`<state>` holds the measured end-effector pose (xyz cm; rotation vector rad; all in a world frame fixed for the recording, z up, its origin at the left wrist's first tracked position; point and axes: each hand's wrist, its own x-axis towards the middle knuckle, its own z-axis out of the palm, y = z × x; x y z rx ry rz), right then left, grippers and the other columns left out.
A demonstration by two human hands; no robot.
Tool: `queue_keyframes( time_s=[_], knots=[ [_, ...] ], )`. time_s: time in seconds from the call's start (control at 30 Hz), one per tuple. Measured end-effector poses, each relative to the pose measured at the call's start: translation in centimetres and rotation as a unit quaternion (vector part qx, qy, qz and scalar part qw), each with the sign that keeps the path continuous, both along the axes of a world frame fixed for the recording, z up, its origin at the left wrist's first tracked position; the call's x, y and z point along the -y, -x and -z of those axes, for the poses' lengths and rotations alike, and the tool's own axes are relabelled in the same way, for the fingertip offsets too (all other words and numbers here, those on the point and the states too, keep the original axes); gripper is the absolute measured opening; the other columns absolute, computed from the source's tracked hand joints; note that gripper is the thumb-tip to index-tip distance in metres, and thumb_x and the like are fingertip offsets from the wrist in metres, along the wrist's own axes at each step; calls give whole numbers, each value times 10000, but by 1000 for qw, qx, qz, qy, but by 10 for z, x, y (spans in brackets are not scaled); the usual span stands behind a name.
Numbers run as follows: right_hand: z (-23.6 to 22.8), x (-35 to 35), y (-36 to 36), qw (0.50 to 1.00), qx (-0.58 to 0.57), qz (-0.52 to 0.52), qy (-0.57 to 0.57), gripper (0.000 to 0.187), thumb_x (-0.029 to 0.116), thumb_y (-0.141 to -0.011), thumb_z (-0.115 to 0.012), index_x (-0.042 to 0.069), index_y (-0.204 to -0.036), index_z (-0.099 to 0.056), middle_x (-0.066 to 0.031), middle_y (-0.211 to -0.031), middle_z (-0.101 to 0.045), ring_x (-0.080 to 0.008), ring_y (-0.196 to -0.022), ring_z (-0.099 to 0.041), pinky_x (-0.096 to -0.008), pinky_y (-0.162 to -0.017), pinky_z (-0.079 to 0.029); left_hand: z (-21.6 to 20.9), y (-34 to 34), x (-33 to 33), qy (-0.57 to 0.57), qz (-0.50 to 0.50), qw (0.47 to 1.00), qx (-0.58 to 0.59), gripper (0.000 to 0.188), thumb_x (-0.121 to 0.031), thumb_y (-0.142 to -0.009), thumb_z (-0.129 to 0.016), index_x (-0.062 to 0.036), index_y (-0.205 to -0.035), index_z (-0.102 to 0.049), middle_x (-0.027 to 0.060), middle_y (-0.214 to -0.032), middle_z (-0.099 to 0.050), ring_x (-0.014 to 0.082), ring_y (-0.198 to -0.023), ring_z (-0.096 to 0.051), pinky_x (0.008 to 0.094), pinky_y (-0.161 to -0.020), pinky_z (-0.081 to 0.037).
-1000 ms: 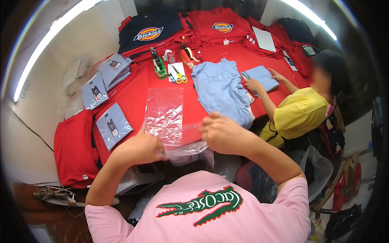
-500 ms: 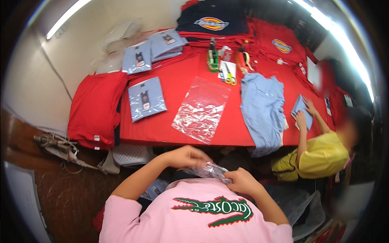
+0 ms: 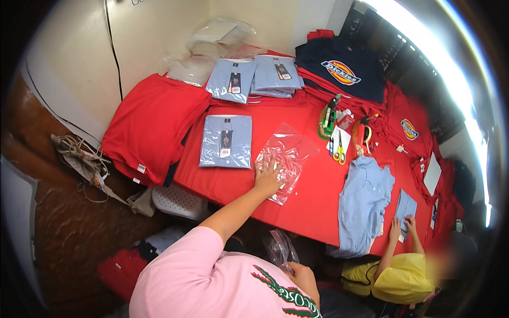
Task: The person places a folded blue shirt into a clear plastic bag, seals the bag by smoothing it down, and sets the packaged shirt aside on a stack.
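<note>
My left hand (image 3: 269, 177) reaches over the table and lies with spread fingers on a flat clear plastic bag (image 3: 293, 157). Down by the table's front edge, my right hand (image 3: 304, 276) is closed round a crumpled clear plastic bag (image 3: 281, 247). Left of the flat bag is a folded light blue shirt (image 3: 212, 144) in clear wrapping, with a dark tag on its front. More wrapped light blue shirts (image 3: 218, 79) are stacked behind it. A loose light blue shirt (image 3: 366, 206) lies to the right and hangs over the front edge.
A red garment pile (image 3: 154, 122) covers the table's left end. At the back are a navy shirt (image 3: 313, 58), green tape dispenser (image 3: 325, 126) and yellow-handled scissors (image 3: 339, 153). At right, a person in yellow (image 3: 403, 278) handles a light blue garment (image 3: 406, 206). Cables (image 3: 79, 151) lie at left.
My left hand has left the crumpled bag and moved forward onto the flat bag. My right hand keeps the crumpled bag, held lower. The view has turned and shifted.
</note>
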<state>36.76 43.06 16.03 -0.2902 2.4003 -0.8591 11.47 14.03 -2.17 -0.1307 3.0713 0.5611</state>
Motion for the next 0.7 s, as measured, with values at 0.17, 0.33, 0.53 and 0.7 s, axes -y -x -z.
queue_keyframes(
  time_s=[0.17,0.33,0.53,0.7],
  knots=[
    [7,31,26,999,24,18,-45,305,302,-938,-777,91,-1154,-817,-268,-978,-768,-466,-918,-751,-520,-815,-580,-38,78,63,-68,25,996,55,840,-601,-1022,-634,-210,-1722,-384,204,-1827,-181,462,-1684,-126,700,-1323,-108],
    [-10,63,68,997,31,17,-62,353,313,-926,-767,80,-1188,-813,-279,-1052,-771,-464,-999,-755,-514,-874,-585,-65,65,126,-129,-87,974,-166,885,-344,-905,-843,-146,-1671,-447,233,-1778,-292,442,-1654,-248,700,-1305,-167],
    [10,86,116,994,-22,-19,-101,355,304,-907,-755,85,-1180,-814,-287,-1034,-770,-475,-1007,-749,-551,-894,-581,-73,-25,211,-153,-418,896,-6,1189,-362,-731,-985,-38,-1682,-348,292,-1690,-401,446,-1600,-339,687,-1282,-193],
    [11,125,162,988,-75,-71,-115,324,312,-907,-741,84,-1128,-805,-285,-986,-766,-487,-980,-745,-586,-865,-577,-46,-23,259,-260,-361,896,0,1085,-354,-677,-1015,16,-1559,-504,254,-1304,-745,428,-1287,-673,595,-1207,-379]
  ],
)
